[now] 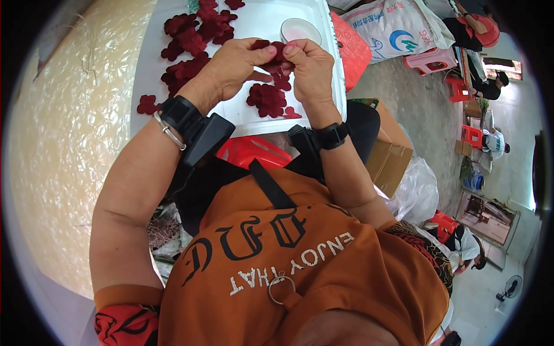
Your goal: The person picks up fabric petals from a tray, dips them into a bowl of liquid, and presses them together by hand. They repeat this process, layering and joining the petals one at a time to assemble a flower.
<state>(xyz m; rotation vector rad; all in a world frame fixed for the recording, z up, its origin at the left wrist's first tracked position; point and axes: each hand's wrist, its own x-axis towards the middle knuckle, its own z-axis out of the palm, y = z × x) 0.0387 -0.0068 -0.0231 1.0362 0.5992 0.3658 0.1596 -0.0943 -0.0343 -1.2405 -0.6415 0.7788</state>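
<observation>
My left hand (238, 64) and my right hand (313, 72) meet over a white tray (231, 118). Between their thumbs and fingertips they pinch a dark red flower-shaped cloth piece (278, 53), partly covered by the fingers. Below it on the tray lies a pile of dark red cloth flowers (266, 100), and a lighter red scrap (292, 113) is beside that. More cloth flowers (187, 37) are heaped left of my left hand. Just beyond my right fingers stands a white bowl (314, 33); what it holds is hard to make out.
A crinkled, shiny cream surface (69, 144) fills the left. Right of the tray are a red plastic stool (349, 49), a white printed sack (398, 29), a pink stool (433, 60) and a cardboard box (392, 155). Several other people sit farther off at the right.
</observation>
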